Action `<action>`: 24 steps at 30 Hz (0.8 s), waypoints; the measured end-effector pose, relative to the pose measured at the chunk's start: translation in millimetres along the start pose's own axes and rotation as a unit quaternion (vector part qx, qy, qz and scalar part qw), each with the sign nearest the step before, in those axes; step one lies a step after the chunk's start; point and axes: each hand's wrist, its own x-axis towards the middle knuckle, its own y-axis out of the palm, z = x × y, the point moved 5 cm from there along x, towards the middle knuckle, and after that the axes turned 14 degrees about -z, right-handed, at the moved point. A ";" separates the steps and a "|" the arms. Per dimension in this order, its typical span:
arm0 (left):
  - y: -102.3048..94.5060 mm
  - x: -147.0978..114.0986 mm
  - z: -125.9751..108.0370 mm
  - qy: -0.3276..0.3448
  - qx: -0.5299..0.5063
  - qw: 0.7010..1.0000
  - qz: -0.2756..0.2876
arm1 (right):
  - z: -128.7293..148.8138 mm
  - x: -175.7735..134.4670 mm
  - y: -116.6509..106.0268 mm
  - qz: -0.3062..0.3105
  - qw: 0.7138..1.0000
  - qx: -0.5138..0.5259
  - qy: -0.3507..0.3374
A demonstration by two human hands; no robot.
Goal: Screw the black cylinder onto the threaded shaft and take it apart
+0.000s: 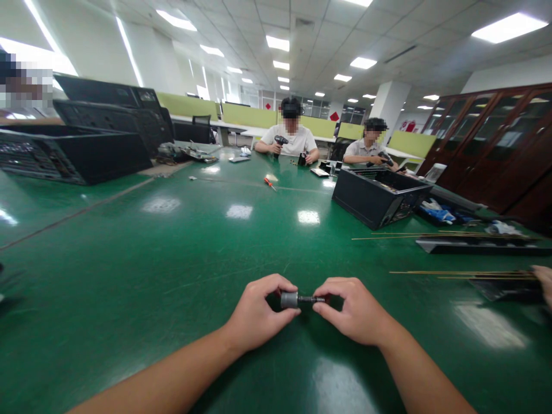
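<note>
Thumb and fingers of my left hand are closed around a short grey cylinder. A thin dark shaft, ridged toward its far end, sticks out of the cylinder to the right. My right hand pinches that shaft's tip. Both hands hold the piece level, low over the green table; the exact kind of part is too small to tell.
Black computer cases stand at the left and right. A screwdriver lies mid-table. Thin yellow rods and black metal strips lie at right, near another person's hand. Two people sit opposite with power drills.
</note>
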 end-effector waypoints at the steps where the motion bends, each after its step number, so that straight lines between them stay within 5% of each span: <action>1: -0.1 0.0 0.0 0.001 0.000 1.000 0.000 | -0.1 -0.2 -0.2 0.000 1.000 0.000 0.000; 24: -1.2 -0.7 1.2 -0.002 0.008 1.000 -0.003 | -2.1 -1.0 -5.1 -0.004 1.000 -0.006 0.003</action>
